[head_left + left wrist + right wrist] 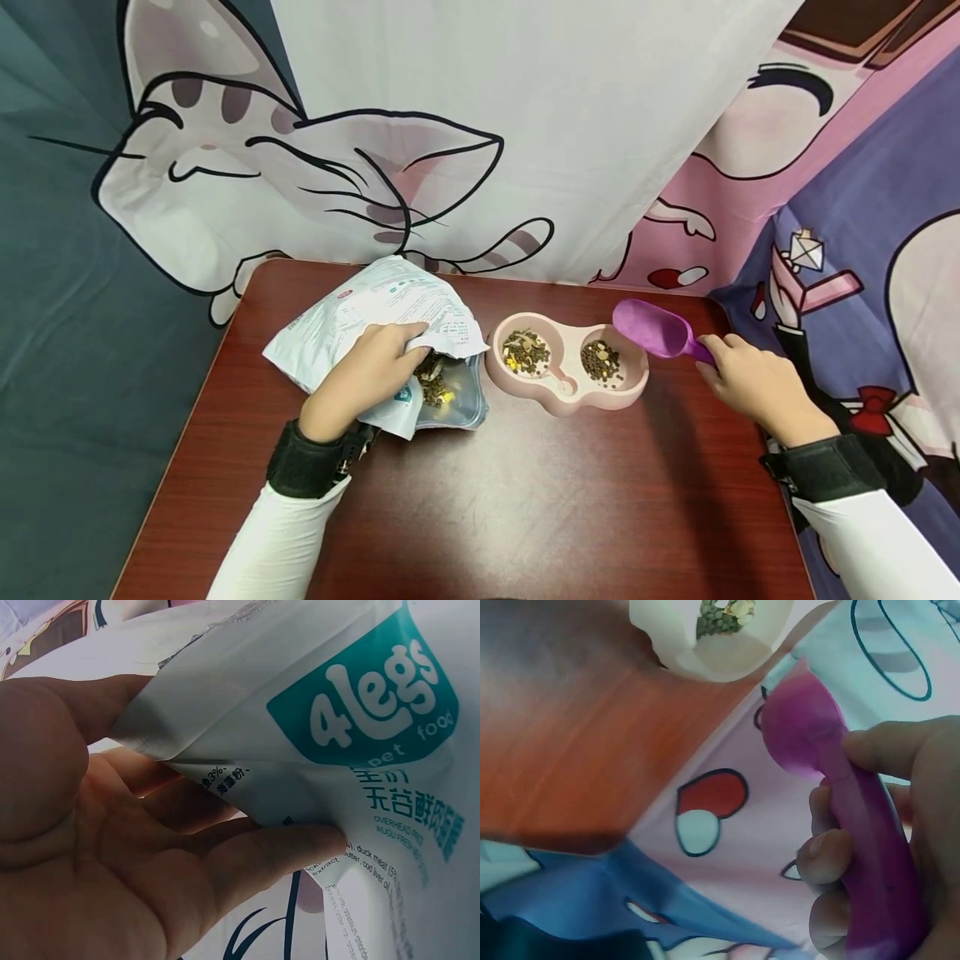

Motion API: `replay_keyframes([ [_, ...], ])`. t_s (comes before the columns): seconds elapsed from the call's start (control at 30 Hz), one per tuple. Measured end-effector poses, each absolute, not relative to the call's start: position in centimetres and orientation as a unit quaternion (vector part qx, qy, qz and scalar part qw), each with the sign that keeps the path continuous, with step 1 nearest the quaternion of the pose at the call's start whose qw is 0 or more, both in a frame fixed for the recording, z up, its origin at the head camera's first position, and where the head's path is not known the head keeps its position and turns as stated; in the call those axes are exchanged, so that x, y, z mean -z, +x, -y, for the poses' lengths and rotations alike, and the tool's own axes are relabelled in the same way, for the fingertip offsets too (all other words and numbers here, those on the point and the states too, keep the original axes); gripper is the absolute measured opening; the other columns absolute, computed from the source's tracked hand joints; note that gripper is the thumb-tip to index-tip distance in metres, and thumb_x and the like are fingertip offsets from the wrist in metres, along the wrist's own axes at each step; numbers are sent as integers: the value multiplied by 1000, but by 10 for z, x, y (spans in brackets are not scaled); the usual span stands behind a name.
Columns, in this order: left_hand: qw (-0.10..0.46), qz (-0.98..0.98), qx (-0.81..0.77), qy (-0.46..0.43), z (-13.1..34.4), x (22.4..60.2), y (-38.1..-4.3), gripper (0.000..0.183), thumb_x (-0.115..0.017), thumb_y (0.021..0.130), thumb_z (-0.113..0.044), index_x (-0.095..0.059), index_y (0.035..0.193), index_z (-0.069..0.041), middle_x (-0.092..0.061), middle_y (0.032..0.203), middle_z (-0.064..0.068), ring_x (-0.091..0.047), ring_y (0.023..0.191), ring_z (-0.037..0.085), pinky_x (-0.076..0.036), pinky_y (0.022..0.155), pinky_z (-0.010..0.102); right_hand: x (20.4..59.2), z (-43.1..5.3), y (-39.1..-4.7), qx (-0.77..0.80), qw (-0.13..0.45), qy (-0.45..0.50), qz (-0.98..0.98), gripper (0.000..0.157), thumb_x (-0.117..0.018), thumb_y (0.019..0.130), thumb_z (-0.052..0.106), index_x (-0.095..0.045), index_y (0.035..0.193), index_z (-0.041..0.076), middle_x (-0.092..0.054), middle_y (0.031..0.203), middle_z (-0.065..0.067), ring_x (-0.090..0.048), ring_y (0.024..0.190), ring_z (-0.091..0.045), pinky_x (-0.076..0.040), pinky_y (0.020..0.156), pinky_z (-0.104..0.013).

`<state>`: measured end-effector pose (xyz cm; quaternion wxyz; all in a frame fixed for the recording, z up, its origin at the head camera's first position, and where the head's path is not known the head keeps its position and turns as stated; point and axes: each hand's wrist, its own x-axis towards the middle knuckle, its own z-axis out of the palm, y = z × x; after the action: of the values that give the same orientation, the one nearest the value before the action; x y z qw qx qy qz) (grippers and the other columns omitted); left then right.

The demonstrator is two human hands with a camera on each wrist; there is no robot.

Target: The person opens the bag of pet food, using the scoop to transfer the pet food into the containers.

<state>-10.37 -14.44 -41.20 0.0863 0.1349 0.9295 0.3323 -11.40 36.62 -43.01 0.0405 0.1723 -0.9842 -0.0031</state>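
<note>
Pinching the white bag [382, 300], here's the left hand [369, 367], clear container [468, 396] just past its fingertips, and the right hand [752, 382] wraps fingers round the purple scoop [654, 327], pink double bowl [567, 340] left of them!

purple scoop [652, 327] aloft near two-part pink bowl [564, 406], printed white bag [390, 296] at bowl's left

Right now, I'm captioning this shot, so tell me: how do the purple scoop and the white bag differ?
The purple scoop is plain, while the white bag carries printed text. The white bag is much larger than the purple scoop. The purple scoop has a firm, rounded shape, whereas the white bag is creased and folded. Both are held: the purple scoop in the right hand, the white bag in the left hand.
</note>
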Motion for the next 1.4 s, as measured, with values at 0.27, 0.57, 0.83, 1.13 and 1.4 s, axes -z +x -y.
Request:
replay_keyframes([
  [0.27, 88, -929, -333, 134, 143, 411, -104, 41, -58, 102, -11, -60, 140, 6, -64, 138, 22, -63, 120, 26, -52, 96, 47, 456, -379, -103, -76, 5, 91, 993, 37, -69, 96, 23, -61, 129, 8, -68, 106, -22, -66, 85, -51, -51, 65, -69],
  [0.57, 73, -927, -337, 149, 142, 413, -104, 40, -59, 100, -8, -62, 137, 6, -66, 134, 22, -62, 127, 32, -51, 104, 51, 495, -382, -85, -163, 43, 23, 985, 36, -65, 100, 19, -63, 121, -9, -66, 91, -26, -62, 80, -44, -48, 73, -64],
  [0.83, 72, -925, -342, 147, 141, 413, -103, 40, -60, 100, -7, -62, 137, 6, -66, 134, 22, -63, 124, 29, -52, 102, 49, 529, -380, -69, -223, 48, -70, 971, 37, -58, 104, 22, -62, 123, -10, -64, 85, -22, -58, 76, -38, -44, 68, -51],
  [1.13, 82, -927, -339, 139, 143, 411, -102, 42, -60, 100, -11, -61, 139, 4, -65, 137, 20, -62, 126, 29, -52, 102, 49, 557, -357, -61, -370, -14, -239, 898, 41, -40, 107, 26, -55, 134, -3, -65, 80, -10, -54, 60, -9, -42, 58, -28],
  [1.4, 81, -929, -334, 135, 144, 411, -102, 42, -59, 101, -11, -61, 140, 4, -65, 137, 20, -62, 124, 29, -53, 99, 49, 575, -336, -62, -471, -5, -267, 841, 41, -40, 109, 26, -49, 133, -7, -54, 68, 8, -51, 59, -4, -40, 56, -24],
])
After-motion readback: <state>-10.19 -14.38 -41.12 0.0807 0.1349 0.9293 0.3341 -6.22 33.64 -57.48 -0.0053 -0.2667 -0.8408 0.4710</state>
